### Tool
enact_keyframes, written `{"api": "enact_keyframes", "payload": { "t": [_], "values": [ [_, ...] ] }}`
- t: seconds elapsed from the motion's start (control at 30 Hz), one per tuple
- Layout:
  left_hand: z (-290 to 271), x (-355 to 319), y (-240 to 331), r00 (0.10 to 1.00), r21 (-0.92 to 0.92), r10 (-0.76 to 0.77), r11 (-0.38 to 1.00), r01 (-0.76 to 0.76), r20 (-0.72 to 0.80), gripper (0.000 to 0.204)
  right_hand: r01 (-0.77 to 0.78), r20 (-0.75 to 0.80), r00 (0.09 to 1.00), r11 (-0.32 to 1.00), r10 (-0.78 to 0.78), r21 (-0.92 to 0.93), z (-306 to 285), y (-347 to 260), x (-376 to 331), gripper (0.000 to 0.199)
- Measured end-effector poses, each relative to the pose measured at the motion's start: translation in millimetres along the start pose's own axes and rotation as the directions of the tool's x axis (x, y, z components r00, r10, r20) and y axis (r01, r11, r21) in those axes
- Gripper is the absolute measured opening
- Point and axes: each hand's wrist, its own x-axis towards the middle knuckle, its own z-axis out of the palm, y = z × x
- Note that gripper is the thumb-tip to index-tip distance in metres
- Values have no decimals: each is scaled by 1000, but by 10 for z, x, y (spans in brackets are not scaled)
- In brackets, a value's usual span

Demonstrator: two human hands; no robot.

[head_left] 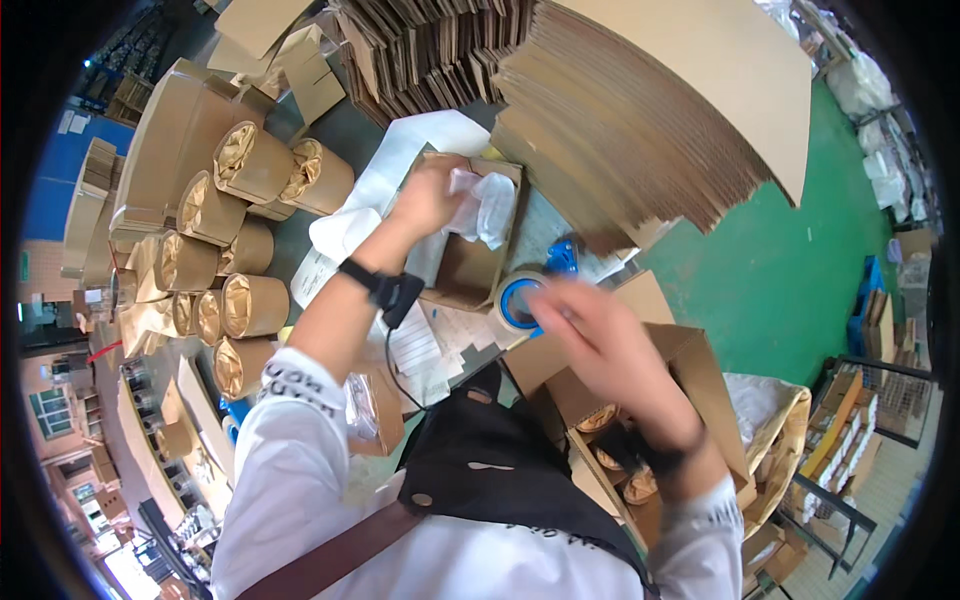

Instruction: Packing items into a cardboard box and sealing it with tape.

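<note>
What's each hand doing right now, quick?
Left hand: closed on crumpled white paper in a small open cardboard box.
Right hand: blurred, beside a tape roll; cannot tell its grip.

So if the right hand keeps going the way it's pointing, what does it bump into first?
Most likely the tape roll with the blue core. The right hand is blurred and points up-left toward it, though it may be passing above the roll.
</note>
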Motion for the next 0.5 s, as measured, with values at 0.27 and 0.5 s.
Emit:
{"api": "enact_keyframes", "payload": {
  "t": [0.27,0.5],
  "values": [
    [598,390,-90,997,348,-72,936,58,28,27,-50,-115,973,303,-198,-952,885,1254,1629,15],
    [494,393,76,969,303,-167,947,106,183,34,154,118,976,199,-183,-968,805,1226,1525,15]
  ]
}}
